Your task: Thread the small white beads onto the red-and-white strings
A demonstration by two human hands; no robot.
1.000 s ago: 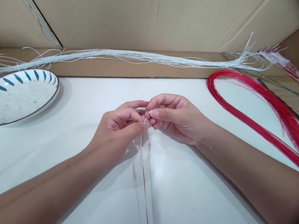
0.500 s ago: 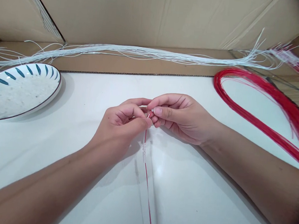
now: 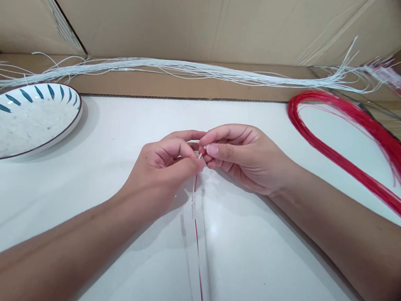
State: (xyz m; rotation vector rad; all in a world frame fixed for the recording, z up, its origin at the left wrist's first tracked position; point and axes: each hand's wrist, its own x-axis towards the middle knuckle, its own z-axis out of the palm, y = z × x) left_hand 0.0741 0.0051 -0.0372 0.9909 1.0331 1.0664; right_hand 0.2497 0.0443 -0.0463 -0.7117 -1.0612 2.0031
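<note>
My left hand (image 3: pixel 166 159) is closed in a pinch, thumb against forefinger, on a thin red wire and a thin white wire. Below the thumb, the red wire (image 3: pixel 199 258) runs down toward the front edge of the picture. Some small clear pieces (image 3: pixel 193 206) sit along it just under the hand. Fingertip to fingertip with the left, my right hand (image 3: pixel 240 154) pinches a tiny whitish piece (image 3: pixel 205 147) between thumb and forefinger; its exact kind is too small to tell. A short white end (image 3: pixel 200 155) shows between the two hands.
A white plate (image 3: pixel 67 132) with blue leaf marks, at the left, holds many small clear pieces. White wires (image 3: pixel 179 67) lie in a long bundle along the cardboard (image 3: pixel 150 87) at the back. A looped red wire bundle (image 3: pixel 322 142) rests on the white tabletop (image 3: pixel 264 259) at the right.
Almost nothing differs. Both hands keep their pinch at the same spot, with only a very slight shift of the fingertips and the view.
</note>
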